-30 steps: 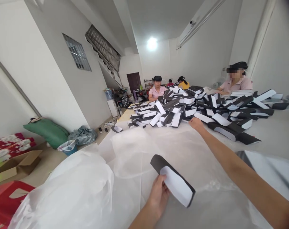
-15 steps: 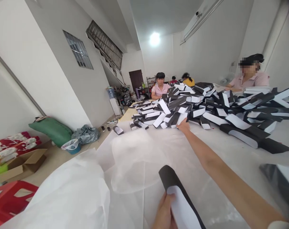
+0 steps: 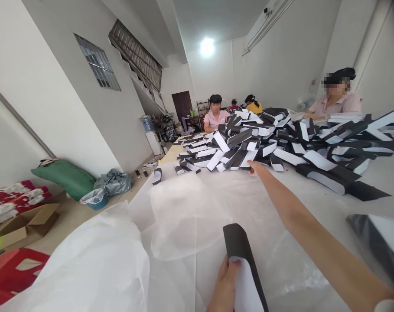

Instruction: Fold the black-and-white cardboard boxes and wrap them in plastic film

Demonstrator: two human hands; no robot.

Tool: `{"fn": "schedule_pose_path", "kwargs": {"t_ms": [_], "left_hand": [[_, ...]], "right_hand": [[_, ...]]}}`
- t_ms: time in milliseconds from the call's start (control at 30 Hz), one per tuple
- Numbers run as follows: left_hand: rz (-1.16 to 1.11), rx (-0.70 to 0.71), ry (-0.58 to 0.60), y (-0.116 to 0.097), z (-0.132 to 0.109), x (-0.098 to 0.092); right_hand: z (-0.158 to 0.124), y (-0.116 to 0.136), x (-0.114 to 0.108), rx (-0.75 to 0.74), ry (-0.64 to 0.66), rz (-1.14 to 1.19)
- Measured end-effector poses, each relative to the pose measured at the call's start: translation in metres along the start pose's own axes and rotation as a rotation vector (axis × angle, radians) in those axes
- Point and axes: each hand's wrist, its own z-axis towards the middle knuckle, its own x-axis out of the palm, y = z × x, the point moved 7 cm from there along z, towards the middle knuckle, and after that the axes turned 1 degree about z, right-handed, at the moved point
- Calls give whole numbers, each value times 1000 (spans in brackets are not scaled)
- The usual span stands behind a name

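Note:
My left hand (image 3: 225,284) grips a long flat card piece (image 3: 244,264), black outside and white inside, near the bottom edge. My right arm stretches far forward. My right hand (image 3: 258,167) touches the near edge of a big heap of black-and-white card pieces (image 3: 281,138), at one piece (image 3: 245,159). Its fingers are small and partly hidden, so its grip is unclear. Thin white sheeting (image 3: 190,212) covers the table beneath both arms.
Several people sit at the far side of the heap, one at the right (image 3: 338,97) and one in pink (image 3: 215,117). Left on the floor lie a green bag (image 3: 63,177), a cardboard box (image 3: 24,223) and a red stool (image 3: 11,273). Another black piece (image 3: 377,236) lies at right.
My right hand has reached further left along the heap's edge. My left hand has dropped lower in view with the card piece, which now points straight away.

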Motion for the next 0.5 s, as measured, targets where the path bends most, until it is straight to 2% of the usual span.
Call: {"fn": "schedule_pose_path", "kwargs": {"t_ms": [267,500], "left_hand": [[71,5,11,-9,-13,12],[60,38,50,-14,-22,21]], "right_hand": [[-28,-25,-37,69,191,137],[-52,-24,-76,70,296,128]]}}
